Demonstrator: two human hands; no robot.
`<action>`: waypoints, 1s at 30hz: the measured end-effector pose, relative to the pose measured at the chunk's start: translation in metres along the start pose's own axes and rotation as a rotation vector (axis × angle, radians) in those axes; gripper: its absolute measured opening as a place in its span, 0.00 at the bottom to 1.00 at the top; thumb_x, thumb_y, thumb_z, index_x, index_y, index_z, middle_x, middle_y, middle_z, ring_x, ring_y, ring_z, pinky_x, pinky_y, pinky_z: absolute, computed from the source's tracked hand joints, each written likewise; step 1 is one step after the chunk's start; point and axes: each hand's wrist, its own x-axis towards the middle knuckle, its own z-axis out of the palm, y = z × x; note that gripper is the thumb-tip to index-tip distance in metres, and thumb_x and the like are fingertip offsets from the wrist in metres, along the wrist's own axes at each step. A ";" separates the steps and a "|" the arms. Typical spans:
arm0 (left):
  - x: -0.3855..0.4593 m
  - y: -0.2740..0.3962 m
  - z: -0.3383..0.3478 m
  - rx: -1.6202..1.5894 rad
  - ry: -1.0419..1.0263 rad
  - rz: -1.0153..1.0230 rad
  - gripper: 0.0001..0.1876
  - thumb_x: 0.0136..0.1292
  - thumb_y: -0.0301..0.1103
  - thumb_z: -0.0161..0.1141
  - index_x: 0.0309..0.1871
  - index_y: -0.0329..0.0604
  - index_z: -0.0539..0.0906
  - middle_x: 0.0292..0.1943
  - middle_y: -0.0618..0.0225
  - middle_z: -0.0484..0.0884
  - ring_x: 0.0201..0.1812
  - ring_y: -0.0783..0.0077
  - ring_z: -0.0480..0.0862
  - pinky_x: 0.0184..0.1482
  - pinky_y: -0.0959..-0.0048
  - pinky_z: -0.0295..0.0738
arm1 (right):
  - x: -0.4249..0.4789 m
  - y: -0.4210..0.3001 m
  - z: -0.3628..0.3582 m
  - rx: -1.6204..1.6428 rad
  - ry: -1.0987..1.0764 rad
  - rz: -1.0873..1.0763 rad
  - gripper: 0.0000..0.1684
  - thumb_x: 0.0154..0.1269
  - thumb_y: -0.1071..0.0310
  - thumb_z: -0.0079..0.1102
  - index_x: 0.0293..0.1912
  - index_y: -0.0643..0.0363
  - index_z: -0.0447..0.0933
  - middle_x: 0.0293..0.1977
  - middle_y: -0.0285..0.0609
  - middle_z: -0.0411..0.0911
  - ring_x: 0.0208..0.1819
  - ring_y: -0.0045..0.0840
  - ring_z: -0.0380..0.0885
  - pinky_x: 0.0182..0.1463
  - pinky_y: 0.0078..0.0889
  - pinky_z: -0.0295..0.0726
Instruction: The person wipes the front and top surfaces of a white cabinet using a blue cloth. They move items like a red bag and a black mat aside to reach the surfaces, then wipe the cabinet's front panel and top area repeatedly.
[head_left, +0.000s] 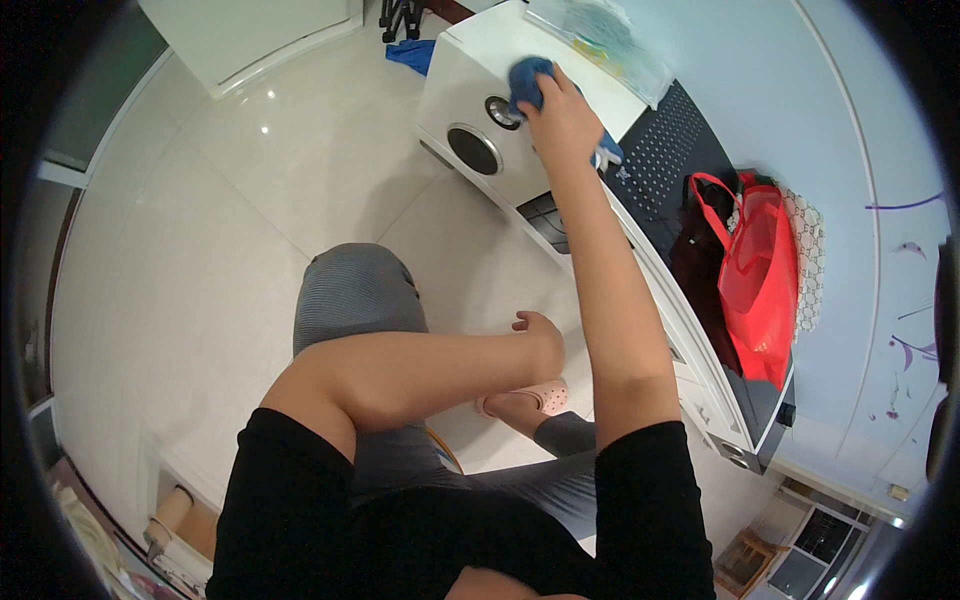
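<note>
My right hand (566, 124) is closed around a bunched blue cloth (529, 81). It rests on the upper front edge of a white low cabinet (480, 82), beside a small round silver-rimmed fitting (502, 112). A larger round black fitting (474, 148) sits lower on the same front. Something blue and white (609, 150) shows behind my wrist; I cannot tell whether it belongs to the cloth. My left forearm lies across my knee, and my left hand (544, 345) hangs from a bent wrist. Nothing shows in its visible fingers, while its palm is hidden.
A clear plastic bag (607, 45) lies on the cabinet's white top. Farther along, a red bag (761, 277) and a patterned bag (806, 255) lean by the wall on the black dotted top (660, 150). A blue item (411, 56) lies on the tiled floor (225, 225).
</note>
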 end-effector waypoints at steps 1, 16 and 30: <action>0.003 0.008 0.001 -0.024 0.027 -0.023 0.25 0.58 0.48 0.63 0.57 0.47 0.84 0.55 0.53 0.82 0.56 0.46 0.80 0.61 0.43 0.67 | 0.012 -0.009 0.009 0.006 0.007 -0.013 0.26 0.45 0.60 0.76 0.46 0.52 0.81 0.60 0.44 0.76 0.51 0.37 0.80 0.50 0.37 0.80; 0.017 0.038 -0.009 -0.006 -0.066 0.065 0.28 0.58 0.50 0.64 0.61 0.54 0.81 0.57 0.60 0.81 0.57 0.43 0.78 0.61 0.42 0.66 | 0.060 -0.065 0.063 -0.028 0.020 -0.055 0.28 0.50 0.61 0.74 0.53 0.48 0.77 0.60 0.38 0.74 0.55 0.39 0.77 0.51 0.42 0.80; 0.022 0.016 -0.017 -0.092 -0.026 0.027 0.26 0.60 0.49 0.62 0.62 0.55 0.80 0.58 0.61 0.81 0.58 0.43 0.77 0.63 0.43 0.65 | 0.041 -0.055 0.048 -0.110 -0.037 -0.048 0.27 0.52 0.58 0.73 0.52 0.49 0.76 0.54 0.38 0.74 0.51 0.38 0.76 0.45 0.42 0.82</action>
